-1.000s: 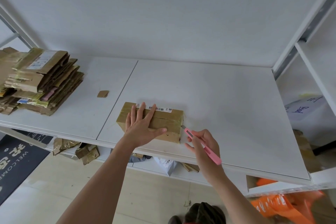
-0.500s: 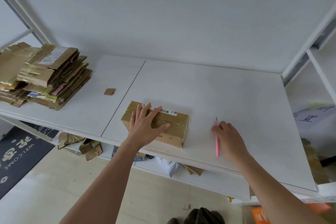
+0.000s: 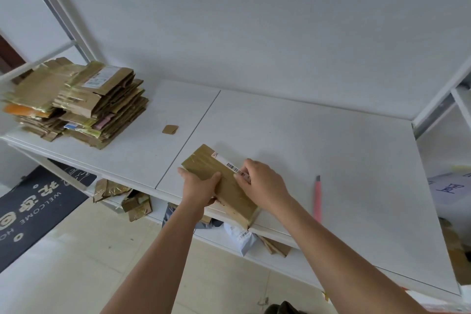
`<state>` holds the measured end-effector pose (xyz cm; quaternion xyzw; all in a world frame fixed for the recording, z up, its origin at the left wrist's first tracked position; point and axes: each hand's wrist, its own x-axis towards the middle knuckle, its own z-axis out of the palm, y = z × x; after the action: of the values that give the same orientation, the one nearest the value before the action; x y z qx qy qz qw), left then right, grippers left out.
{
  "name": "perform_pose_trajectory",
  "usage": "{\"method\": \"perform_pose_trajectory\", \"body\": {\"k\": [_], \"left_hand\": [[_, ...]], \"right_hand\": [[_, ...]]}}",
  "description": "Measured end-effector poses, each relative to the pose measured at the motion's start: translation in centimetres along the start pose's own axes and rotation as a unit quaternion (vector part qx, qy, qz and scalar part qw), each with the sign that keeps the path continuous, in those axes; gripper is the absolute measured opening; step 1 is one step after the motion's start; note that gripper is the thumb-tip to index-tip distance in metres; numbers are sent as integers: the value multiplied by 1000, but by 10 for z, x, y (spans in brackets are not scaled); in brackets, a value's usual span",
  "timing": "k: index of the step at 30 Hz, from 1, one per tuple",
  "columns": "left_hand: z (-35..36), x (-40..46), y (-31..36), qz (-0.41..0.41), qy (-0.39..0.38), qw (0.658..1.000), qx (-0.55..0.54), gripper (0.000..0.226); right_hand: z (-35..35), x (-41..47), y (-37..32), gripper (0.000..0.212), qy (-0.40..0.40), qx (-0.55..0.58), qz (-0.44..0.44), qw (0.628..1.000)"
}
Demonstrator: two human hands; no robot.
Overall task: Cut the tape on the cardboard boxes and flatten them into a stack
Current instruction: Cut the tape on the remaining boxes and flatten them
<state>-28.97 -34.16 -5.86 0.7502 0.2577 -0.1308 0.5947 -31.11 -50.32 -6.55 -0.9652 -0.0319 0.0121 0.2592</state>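
Note:
A small tape-covered cardboard box [image 3: 207, 163] with a barcode label lies turned diagonally at the front edge of the white shelf [image 3: 318, 135], its near end overhanging. My left hand [image 3: 198, 187] grips its left side, thumb on top. My right hand [image 3: 265, 183] holds its right side, fingers curled at the label. The pink utility knife [image 3: 317, 197] lies on the shelf to the right of my right hand, apart from it. A stack of flattened boxes [image 3: 84, 104] sits at the far left of the shelf.
A small cardboard scrap [image 3: 170, 129] lies on the shelf between stack and box. Cardboard pieces [image 3: 122, 196] and a grey mailer bag [image 3: 239, 236] sit on the lower shelf. A dark welcome mat [image 3: 33, 209] covers the floor at left. Shelf posts stand at both sides.
My right hand let go of the pink knife on the shelf and moved left onto the box. Both hands turned the box diagonal and pulled it toward the front edge.

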Motion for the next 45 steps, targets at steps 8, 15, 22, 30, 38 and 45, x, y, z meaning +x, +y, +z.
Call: {"method": "perform_pose_trajectory", "body": {"k": [8,15,22,30,38,45], "left_hand": [[-2,1,-3,-41,-61,996,-53,15],[0,7,-8,-42,-36,998,-34,9],[-1,8,-10,-46,-34,998,-37,16],[-3,3,-10,-38,-41,997,-50,18],[0,-7,8,57,-44,997,-23,16],[11,-18,43,330,41,926,178,61]], "right_hand": [[20,0,1,57,20,59,-18,998],[20,4,-6,36,38,-25,-66,997],[-1,6,-11,33,-26,-35,-66,997],[-8,3,-12,31,-46,-49,-47,997],[-28,-4,-3,26,-28,78,1,997],[-48,-12,-20,59,46,283,12,958]]}}
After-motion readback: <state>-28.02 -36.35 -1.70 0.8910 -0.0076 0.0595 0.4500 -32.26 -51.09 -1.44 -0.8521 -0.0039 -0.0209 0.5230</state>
